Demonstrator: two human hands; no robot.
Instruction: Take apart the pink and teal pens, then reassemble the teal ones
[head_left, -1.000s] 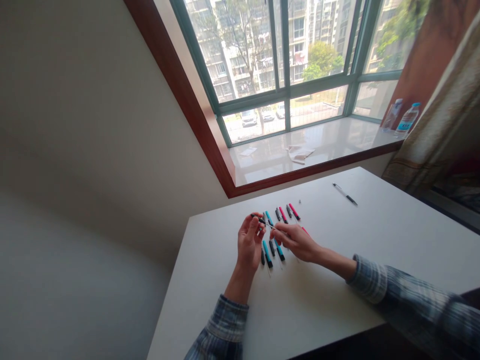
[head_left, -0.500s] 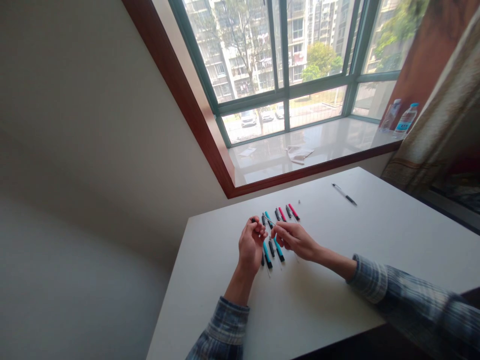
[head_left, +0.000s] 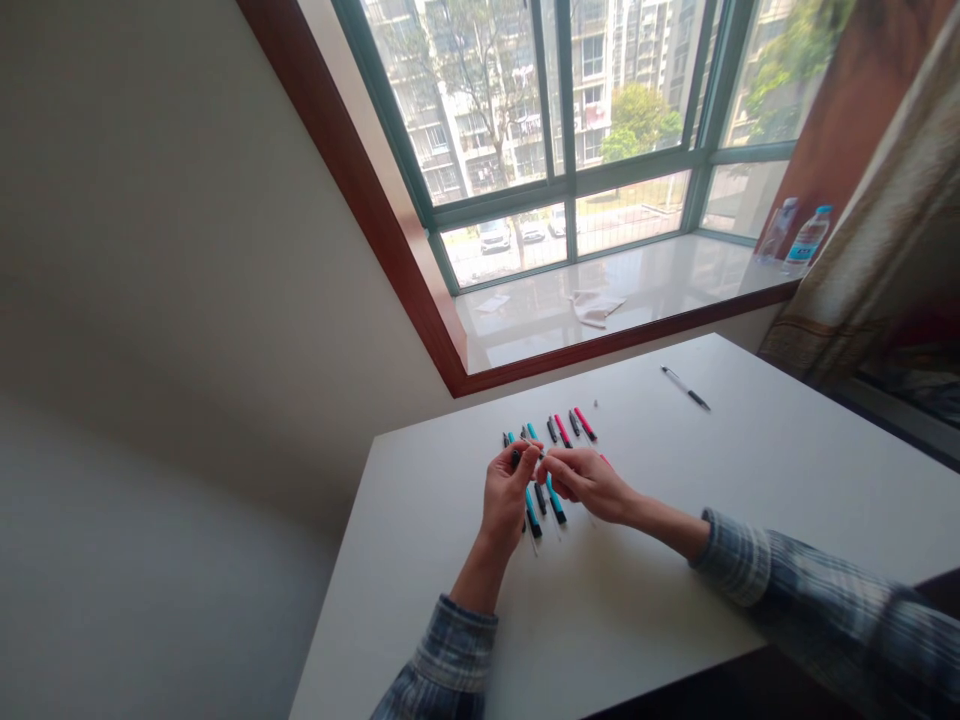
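My left hand (head_left: 510,490) and my right hand (head_left: 583,484) meet low over the white table (head_left: 637,600). My left fingertips pinch a small dark pen barrel (head_left: 515,457), mostly hidden by the fingers. My right fingers pinch a thin, pale pen refill (head_left: 534,450), whose tip lies close to that barrel. Around and under my hands lie rows of pen parts: blue pieces (head_left: 532,513), pink pieces (head_left: 584,423) and black pieces (head_left: 552,429). My hands hide part of these rows.
A whole pen (head_left: 685,388) lies at the table's far right. A tiny grey part (head_left: 596,403) sits beyond the rows. Behind the table is a glossy window sill (head_left: 600,335) with a white cloth (head_left: 596,308) and plastic bottles (head_left: 808,237). A curtain (head_left: 862,250) hangs right.
My hands have drawn closer together, bringing the refill nearer the dark barrel. The barrel now shows less beyond my left fingers. The view has shifted slightly.
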